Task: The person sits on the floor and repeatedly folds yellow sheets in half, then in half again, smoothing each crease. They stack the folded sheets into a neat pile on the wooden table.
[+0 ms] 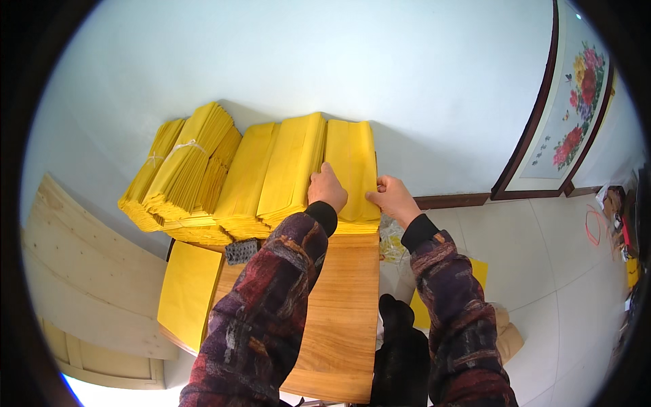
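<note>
Several tall stacks of folded yellow paper (pixel 247 163) stand side by side along the back of a wooden table (pixel 342 308). At the rightmost yellow paper stack (pixel 350 152), my left hand (pixel 328 188) grips the left edge, its fingers curled down into the gap beside the neighbouring stack. My right hand (pixel 395 199) pinches the same stack's right edge with thumb and fingers. Some of the left hand's fingertips are hidden. Farther left, bundles of yellow paper (pixel 186 159) are tied with white string and lie on top of others.
A flat yellow sheet (pixel 190 292) lies at the table's left, near a small dark grey textured block (pixel 241 252). A wooden board (pixel 88 271) leans at far left. Yellow paper (pixel 479 275) lies on the tiled floor (pixel 515 244) to the right. A framed flower picture (pixel 563 115) stands against the wall.
</note>
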Demonstrator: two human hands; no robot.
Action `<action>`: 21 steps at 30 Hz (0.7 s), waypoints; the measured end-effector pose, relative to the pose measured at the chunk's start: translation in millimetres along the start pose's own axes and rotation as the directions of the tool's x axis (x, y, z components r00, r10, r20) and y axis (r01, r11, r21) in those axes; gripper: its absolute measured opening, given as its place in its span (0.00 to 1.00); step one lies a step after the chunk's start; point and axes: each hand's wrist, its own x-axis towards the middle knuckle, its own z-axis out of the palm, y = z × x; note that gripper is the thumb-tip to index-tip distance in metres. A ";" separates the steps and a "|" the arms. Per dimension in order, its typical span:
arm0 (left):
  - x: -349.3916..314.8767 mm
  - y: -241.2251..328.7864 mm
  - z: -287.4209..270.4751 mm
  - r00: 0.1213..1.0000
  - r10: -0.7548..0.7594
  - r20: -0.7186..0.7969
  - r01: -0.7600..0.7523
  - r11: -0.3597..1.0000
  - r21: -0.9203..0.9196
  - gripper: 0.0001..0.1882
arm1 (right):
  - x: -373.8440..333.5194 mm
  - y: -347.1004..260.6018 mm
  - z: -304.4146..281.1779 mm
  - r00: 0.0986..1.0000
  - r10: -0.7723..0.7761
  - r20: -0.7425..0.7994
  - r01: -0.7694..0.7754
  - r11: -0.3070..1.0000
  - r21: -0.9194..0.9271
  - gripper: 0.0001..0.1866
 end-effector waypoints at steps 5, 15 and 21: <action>-10.9 7.6 -5.1 0.998 -0.009 0.065 0.000 0.991 0.137 0.18 | 4.6 3.2 3.1 0.995 -0.080 -0.058 0.061 0.957 -0.283 0.16; -15.2 23.1 -8.4 0.965 0.237 0.108 -0.260 0.903 0.342 0.16 | 7.9 10.1 8.5 0.979 -0.130 -0.156 0.051 0.900 -0.432 0.17; 57.4 9.2 1.5 0.991 0.063 0.119 -0.057 0.997 -0.054 0.24 | 23.8 41.0 21.2 0.963 -0.201 -0.178 0.168 0.968 -0.187 0.26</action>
